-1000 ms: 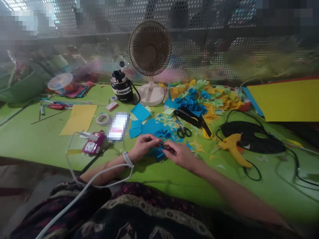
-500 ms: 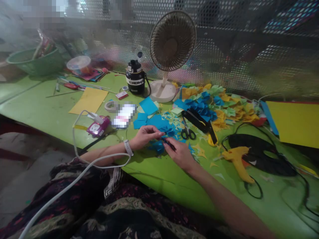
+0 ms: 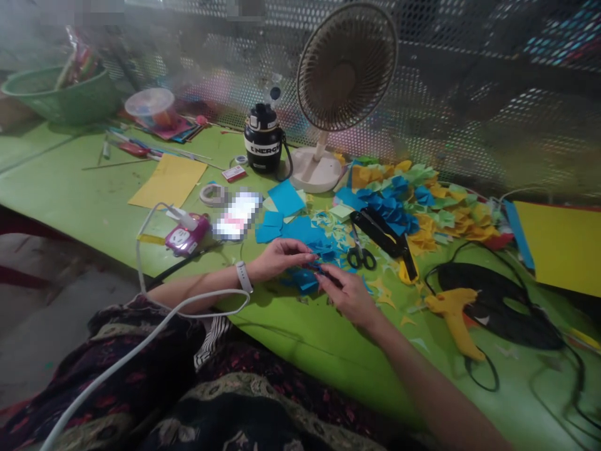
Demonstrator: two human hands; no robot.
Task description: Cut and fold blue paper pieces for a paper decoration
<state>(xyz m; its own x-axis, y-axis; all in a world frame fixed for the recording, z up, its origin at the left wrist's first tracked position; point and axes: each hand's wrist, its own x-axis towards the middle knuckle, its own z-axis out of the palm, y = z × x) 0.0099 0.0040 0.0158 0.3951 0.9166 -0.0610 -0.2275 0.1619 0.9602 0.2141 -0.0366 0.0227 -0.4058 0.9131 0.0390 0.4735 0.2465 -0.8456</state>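
Observation:
Near the table's front edge, my left hand point(image 3: 282, 259) and my right hand point(image 3: 348, 295) meet fingertip to fingertip. Both are closed in a pinch on a small piece of blue paper point(image 3: 313, 267), mostly hidden by the fingers. Blue paper pieces point(image 3: 305, 282) lie just under and behind the hands. Further back are blue paper squares point(image 3: 286, 198) and a heap of cut blue and pale green scraps point(image 3: 331, 228). Black-handled scissors point(image 3: 360, 257) rest right of the scraps, beside a black stapler-like tool point(image 3: 375, 232).
A glue gun point(image 3: 454, 313) and black board point(image 3: 511, 310) lie to the right. Behind stand a fan point(image 3: 345, 69), a black bottle point(image 3: 263, 141) and folded paper shapes point(image 3: 436, 200). On the left are a phone point(image 3: 237, 216), tape point(image 3: 213, 195) and a purple power socket point(image 3: 186, 237). A white cable point(image 3: 113, 354) crosses my left forearm.
The view has shifted slightly, so most things on the table appear further right. Both hands stay together on the blue paper, with the right fingertips slightly further from the left ones.

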